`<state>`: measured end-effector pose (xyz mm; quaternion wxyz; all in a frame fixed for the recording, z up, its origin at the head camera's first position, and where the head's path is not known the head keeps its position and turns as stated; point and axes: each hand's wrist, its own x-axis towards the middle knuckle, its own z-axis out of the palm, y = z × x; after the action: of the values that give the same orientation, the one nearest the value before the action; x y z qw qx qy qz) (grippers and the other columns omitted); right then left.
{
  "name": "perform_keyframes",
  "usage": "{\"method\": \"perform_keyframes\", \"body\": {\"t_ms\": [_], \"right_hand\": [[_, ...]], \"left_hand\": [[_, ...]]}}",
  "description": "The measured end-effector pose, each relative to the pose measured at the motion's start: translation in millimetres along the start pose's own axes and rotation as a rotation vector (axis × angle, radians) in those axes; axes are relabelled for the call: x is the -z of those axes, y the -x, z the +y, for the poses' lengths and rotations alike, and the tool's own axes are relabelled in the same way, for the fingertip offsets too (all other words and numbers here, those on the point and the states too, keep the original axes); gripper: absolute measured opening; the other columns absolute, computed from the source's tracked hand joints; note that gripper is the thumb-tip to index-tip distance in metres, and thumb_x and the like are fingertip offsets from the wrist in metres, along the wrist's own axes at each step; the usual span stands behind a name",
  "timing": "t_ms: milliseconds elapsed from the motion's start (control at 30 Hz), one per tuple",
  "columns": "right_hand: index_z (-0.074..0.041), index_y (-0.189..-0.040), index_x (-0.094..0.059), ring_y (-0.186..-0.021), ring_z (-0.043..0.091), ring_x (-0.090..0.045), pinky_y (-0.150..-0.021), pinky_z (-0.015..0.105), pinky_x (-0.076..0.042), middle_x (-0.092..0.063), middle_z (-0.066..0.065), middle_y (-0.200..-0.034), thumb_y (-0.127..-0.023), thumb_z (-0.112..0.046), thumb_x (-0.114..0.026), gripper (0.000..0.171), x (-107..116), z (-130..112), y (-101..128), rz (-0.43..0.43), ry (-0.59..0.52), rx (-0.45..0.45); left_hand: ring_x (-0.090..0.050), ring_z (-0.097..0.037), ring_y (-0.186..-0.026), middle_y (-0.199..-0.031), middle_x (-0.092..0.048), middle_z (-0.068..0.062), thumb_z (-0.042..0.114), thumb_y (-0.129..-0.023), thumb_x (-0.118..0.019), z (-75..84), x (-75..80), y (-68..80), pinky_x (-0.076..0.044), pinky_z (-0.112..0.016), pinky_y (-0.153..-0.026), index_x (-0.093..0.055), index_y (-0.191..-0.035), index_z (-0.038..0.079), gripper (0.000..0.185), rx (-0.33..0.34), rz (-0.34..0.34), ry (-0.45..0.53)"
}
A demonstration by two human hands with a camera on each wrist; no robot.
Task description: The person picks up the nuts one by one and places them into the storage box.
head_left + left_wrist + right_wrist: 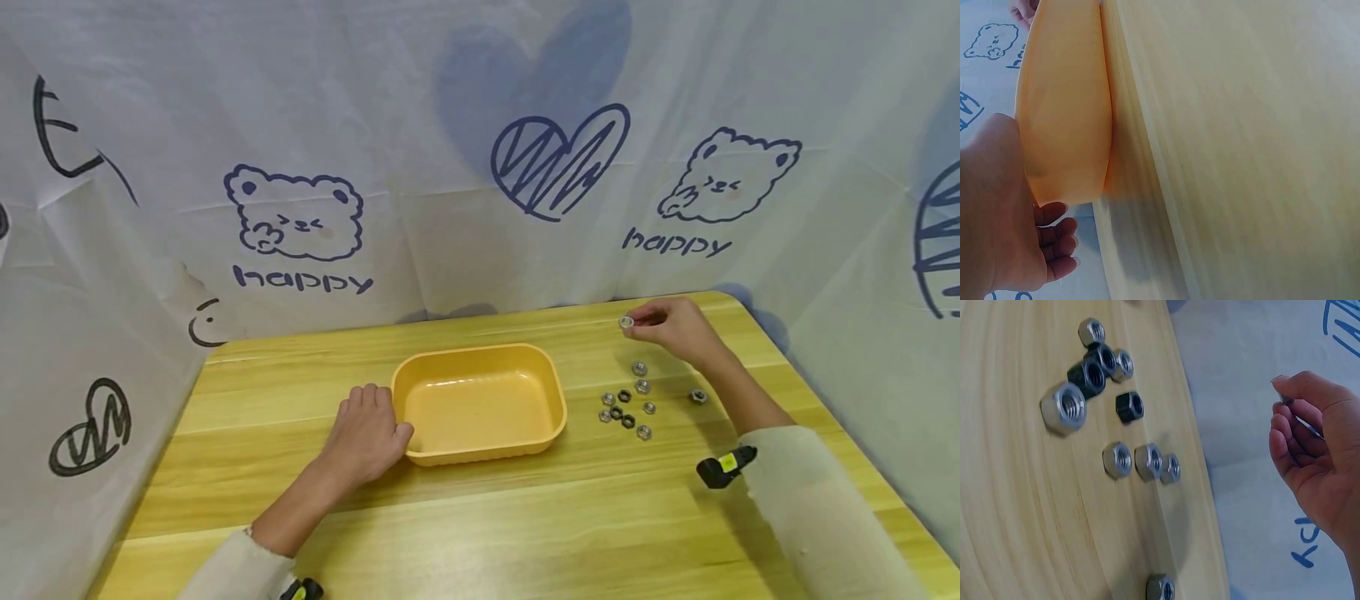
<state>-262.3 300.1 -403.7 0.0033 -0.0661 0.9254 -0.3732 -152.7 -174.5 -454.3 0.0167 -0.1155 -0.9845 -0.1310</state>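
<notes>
A yellow-orange plastic tray point(480, 408) with rounded corners sits on the table, nothing inside it. My left hand point(367, 433) grips its left end, thumb at the rim and fingers along the outer wall; the left wrist view shows those fingers point(1057, 232) curled by the tray's end. Over the table's far right part, my right hand point(675, 329) pinches a silver hex nut point(626, 322) between thumb and fingertips. In the right wrist view only a sliver of that nut point(1285, 399) shows. Below this hand lie several loose nuts, among them a silver nut point(642, 387) and a black nut point(628, 422).
One silver nut point(698, 397) lies apart on the right, near my right forearm. The wooden table point(525, 533) ends at the back against a white printed cloth point(420, 242), which also hangs along both sides.
</notes>
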Motion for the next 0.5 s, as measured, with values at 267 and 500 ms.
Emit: {"method": "perform_keyframes", "body": {"t_ms": [267,500], "right_hand": [[-0.005,-0.120,-0.073,-0.095,0.021,-0.067,-0.077,0.021,-0.054,-0.073,0.015,-0.111,-0.092,-0.030,-0.077,0.038,-10,-16,-1,-0.015,-0.014,0.017],[-0.007,-0.117,-0.075,-0.093,0.021,-0.068,-0.078,0.022,-0.055,-0.074,0.013,-0.110,-0.091,-0.029,-0.078,0.034,-18,-27,-3,-0.047,-0.047,0.034]], "left_hand": [[-0.035,-0.028,-0.082,-0.087,-0.043,-0.011,0.023,-0.090,-0.053,1.8,1.1,0.7,-0.026,-0.036,-0.074,-0.048,-0.091,0.002,0.021,0.002,0.007,0.008],[-0.035,-0.028,-0.081,-0.087,-0.043,-0.011,0.024,-0.090,-0.052,1.0,0.5,1.1,-0.026,-0.035,-0.073,-0.048,-0.090,0.003,0.021,0.003,0.007,0.004]]}}
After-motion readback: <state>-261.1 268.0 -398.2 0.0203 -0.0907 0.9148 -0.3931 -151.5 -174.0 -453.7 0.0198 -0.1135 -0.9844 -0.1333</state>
